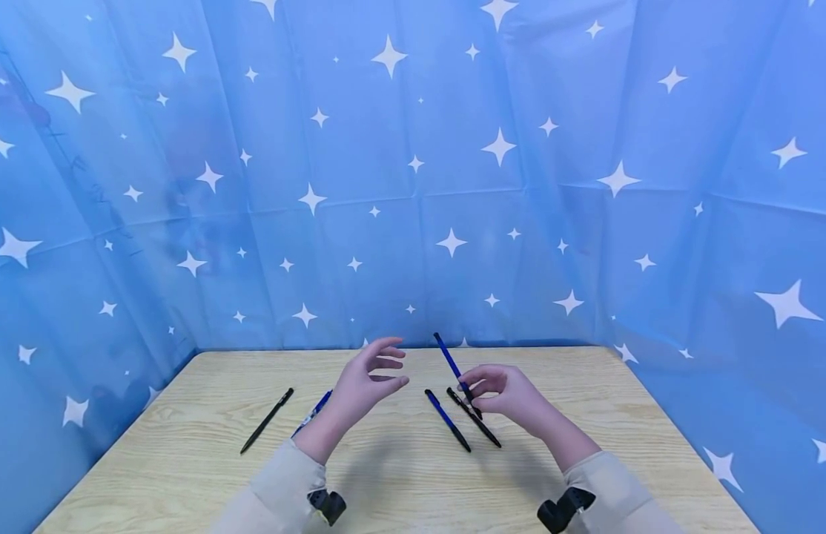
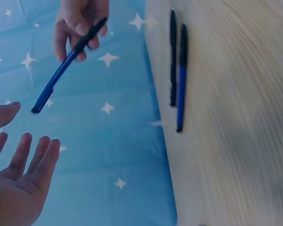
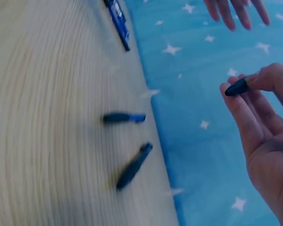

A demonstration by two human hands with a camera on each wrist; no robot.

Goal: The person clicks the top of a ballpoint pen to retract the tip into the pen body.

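In the head view my right hand (image 1: 509,393) pinches a blue pen with a black grip (image 1: 449,357) between thumb and fingers, above the table. The pen's far end tilts up and to the left, toward my left hand. My left hand (image 1: 369,374) is raised with its fingers spread and relaxed, holding nothing. From the left wrist, the held pen (image 2: 61,75) slants down toward the left hand's fingertips, with a gap between. Beneath the right hand lie another blue-and-black pen (image 1: 448,420) and a black pen (image 1: 476,419), side by side.
A black pen (image 1: 267,421) lies on the left part of the wooden table (image 1: 186,460). Beside it is a blue patterned pen (image 1: 313,412), partly hidden by the left forearm. A blue curtain with white stars (image 1: 413,222) hangs behind the table and along its sides.
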